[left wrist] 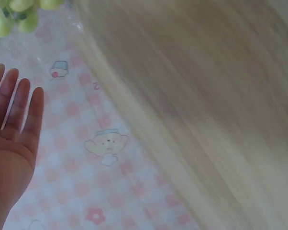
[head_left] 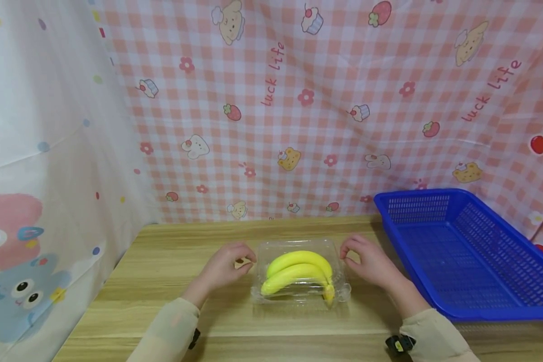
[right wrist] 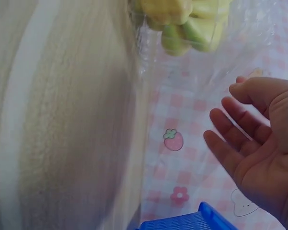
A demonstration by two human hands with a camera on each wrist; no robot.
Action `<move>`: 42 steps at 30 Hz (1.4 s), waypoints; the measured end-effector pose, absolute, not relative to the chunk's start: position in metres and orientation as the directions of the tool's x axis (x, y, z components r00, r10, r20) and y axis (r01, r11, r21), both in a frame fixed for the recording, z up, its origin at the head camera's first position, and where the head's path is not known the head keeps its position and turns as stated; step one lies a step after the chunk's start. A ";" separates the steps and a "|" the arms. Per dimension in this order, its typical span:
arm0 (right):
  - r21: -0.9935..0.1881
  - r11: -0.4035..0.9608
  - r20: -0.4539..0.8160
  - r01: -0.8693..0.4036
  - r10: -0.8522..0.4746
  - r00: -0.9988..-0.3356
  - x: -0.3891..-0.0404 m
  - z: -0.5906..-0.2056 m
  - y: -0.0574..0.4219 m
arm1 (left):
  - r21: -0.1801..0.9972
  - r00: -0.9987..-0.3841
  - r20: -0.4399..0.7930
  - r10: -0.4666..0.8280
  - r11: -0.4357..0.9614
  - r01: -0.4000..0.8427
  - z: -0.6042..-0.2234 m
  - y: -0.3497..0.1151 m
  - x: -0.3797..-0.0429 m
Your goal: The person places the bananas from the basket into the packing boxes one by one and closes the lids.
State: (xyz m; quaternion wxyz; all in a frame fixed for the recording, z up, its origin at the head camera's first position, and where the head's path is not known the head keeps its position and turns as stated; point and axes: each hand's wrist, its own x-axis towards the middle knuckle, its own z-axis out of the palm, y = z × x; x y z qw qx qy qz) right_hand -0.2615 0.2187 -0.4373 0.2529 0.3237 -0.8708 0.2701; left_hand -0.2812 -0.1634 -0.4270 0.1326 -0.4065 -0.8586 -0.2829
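A clear plastic clamshell box (head_left: 294,300) lies on the table, with yellow bananas (head_left: 298,274) inside it. My left hand (head_left: 226,264) is just beside the box's left edge, fingers bent loosely and holding nothing. At the right edge my right hand (head_left: 366,259) mirrors it, thumb and fingers apart. The left wrist view shows the left hand (left wrist: 12,139) with fingers spread near rounded yellow-green ends of the fruit (left wrist: 27,19). In the right wrist view, the right hand (right wrist: 259,143) has a gap between it and the box (right wrist: 206,67). Light contact at the box edges cannot be told.
A blue plastic basket (head_left: 452,261) with mesh walls stands at the right of the wooden table (head_left: 163,281). Behind the table hangs a pink checked cloth (head_left: 262,130). A white printed curtain (head_left: 72,166) hangs on the left.
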 end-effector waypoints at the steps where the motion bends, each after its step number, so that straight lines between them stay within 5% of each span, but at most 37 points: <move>1: -0.329 0.645 0.609 -0.690 -0.414 -0.677 -0.259 -0.437 0.219 | 0.404 -0.655 0.444 0.611 0.515 0.755 -0.426 -0.163 -0.279; 10: -0.656 0.574 0.419 -0.491 -0.264 -0.869 -0.234 -0.427 0.219 | 0.641 -0.821 0.338 0.460 0.526 0.559 -0.424 -0.160 -0.257; 19: -0.863 0.408 0.206 -0.298 -0.255 -0.945 -0.217 -0.429 0.220 | 0.762 -0.909 0.262 0.323 0.509 0.400 -0.425 -0.156 -0.240; 25: -0.963 0.229 0.073 -0.141 -0.281 -0.957 -0.210 -0.432 0.219 | 0.902 -0.963 0.098 0.250 0.387 0.192 -0.423 -0.153 -0.228; 42: -0.997 0.060 -0.068 0.049 -0.375 -0.924 -0.204 -0.440 0.217 | 0.980 -0.925 -0.197 0.325 0.055 -0.189 -0.430 -0.148 -0.218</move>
